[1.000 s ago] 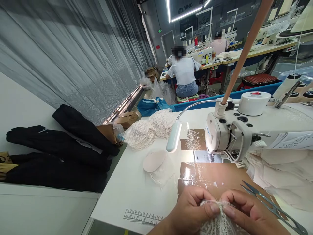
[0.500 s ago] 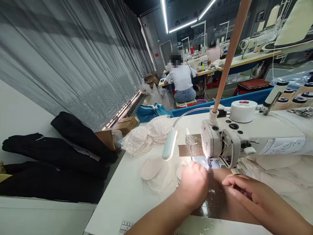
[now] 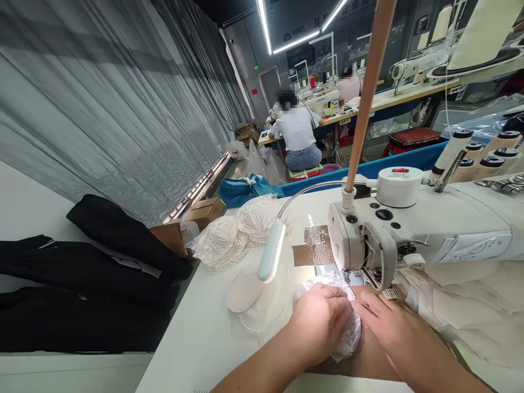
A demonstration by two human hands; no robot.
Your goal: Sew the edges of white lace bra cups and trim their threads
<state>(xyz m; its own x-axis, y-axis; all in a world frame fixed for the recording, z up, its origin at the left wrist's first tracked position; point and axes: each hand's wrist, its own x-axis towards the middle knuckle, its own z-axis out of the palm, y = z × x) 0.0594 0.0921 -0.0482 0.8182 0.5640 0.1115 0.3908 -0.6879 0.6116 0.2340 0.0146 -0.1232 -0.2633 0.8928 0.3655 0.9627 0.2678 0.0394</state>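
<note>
White lace [image 3: 350, 335] touches both hands [image 3: 321, 319] [image 3: 385, 319], palms down, left more curled.

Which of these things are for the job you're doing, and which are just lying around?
Probably for the job:
- white lace piece, touched by both hands
- sewing machine
- lamp on its bendy neck

Seemingly just lying around:
- black clothes at the left
- cardboard boxes
- blue bundle beyond the table
</note>
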